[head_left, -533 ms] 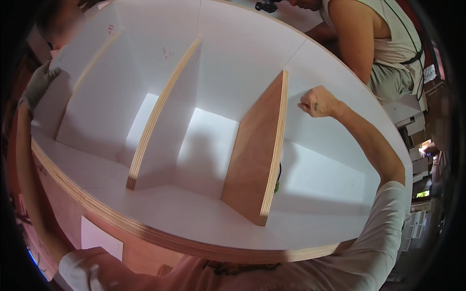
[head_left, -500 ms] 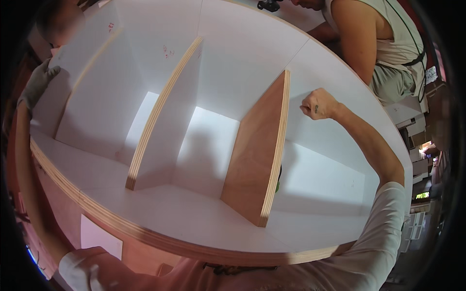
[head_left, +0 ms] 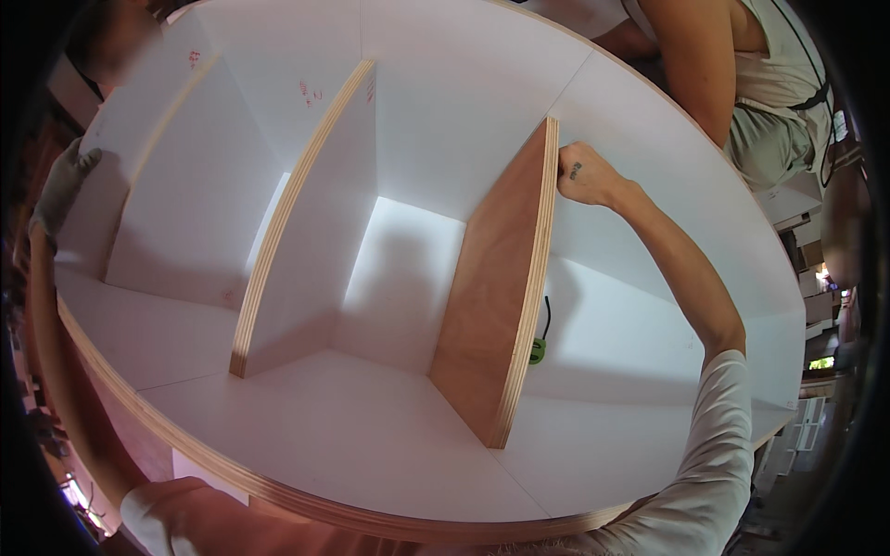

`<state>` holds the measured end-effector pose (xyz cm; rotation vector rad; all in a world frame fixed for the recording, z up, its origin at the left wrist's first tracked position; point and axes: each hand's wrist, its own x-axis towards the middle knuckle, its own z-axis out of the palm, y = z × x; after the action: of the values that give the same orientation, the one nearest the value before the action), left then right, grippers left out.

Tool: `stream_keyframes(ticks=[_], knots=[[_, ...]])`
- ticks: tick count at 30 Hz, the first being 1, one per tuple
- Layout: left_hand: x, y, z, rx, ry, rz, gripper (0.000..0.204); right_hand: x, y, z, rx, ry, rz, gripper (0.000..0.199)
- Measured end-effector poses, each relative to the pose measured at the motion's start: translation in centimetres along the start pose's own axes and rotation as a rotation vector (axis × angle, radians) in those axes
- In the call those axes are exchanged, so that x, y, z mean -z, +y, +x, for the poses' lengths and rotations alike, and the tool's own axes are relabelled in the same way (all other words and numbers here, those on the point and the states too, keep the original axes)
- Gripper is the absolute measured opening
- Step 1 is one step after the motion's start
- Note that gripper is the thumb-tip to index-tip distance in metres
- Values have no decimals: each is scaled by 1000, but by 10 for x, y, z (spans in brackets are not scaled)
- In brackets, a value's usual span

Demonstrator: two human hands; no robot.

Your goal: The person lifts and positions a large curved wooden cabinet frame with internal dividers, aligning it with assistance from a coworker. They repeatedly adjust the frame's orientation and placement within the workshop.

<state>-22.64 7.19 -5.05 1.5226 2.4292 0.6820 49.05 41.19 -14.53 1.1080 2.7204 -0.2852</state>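
My gloved left hand (head_left: pixel 63 188) is at the far left, wrapped over the edge of the white end panel (head_left: pixel 97 199) of a large open cabinet. My bare right hand (head_left: pixel 590 174) is closed in a fist with nothing visible in it. Its knuckles meet the right divider (head_left: pixel 496 287) near its far upper end. This divider has a brown wood face and a layered plywood edge. A white middle divider (head_left: pixel 311 222) and another left divider (head_left: pixel 190 176) stand across the cabinet.
A small green tool (head_left: pixel 538 350) with a dark strip lies behind the right divider. Across the cabinet, at upper right, sits a person in a sleeveless top (head_left: pixel 774 65). Another person's head (head_left: pixel 111 42) shows at upper left. The cabinet's plywood front edge (head_left: pixel 278 491) curves before me.
My right fist has moved left, from open space beside the right divider to against it. The view has shifted slightly, and more of the green tool shows. My left hand stays at the end panel.
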Motion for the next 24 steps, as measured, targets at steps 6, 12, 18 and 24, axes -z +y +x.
stream_keyframes(ticks=[6, 12, 18, 24], knots=[[6, 4, -4, 38, 45, 114, 57, -40, -13, -41, 55, 72, 1542, 76], [8, 7, -5, 57, -6, 13, 54, -38, -31, -28, -36, 150, 1432, 84], [14, 3, 8, 187, -38, 123, 53, -31, -26, -22, 1, 135, 1371, 59], [13, 12, 6, 131, -66, -19, 53, -29, -18, -21, -18, 92, 1334, 51]])
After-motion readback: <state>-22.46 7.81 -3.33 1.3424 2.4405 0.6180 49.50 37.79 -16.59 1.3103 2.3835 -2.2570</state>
